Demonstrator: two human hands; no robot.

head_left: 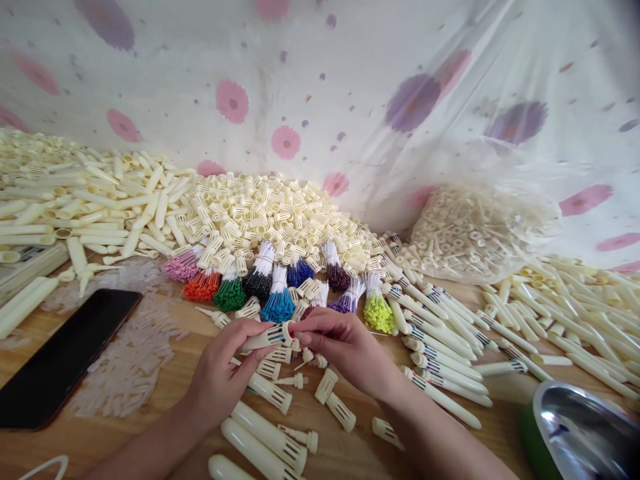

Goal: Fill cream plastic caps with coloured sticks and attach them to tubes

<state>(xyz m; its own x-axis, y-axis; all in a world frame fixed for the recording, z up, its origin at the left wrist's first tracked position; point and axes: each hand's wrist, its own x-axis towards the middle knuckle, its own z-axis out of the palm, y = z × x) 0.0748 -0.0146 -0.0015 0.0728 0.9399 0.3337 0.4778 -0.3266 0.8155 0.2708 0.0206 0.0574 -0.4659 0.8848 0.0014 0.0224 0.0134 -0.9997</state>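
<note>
1. Head view: the left hand (216,371) grips a cream pen body (265,339) near the middle of the table (365,417); the right hand's (353,348) fingers pinch narrowly at its slotted end, but I cannot tell what is between them.
2. Done, it seems: the rows of pens with coloured sliders (445,363) to the right.
3. Left: this pen looks unfinished; coloured slider bundles (278,303) and a large heap of slotted sleeves (260,210) lie beyond the hands.

Refill bundles (279,294) (upright) before the slotted-cap heap (270,210).
</note>
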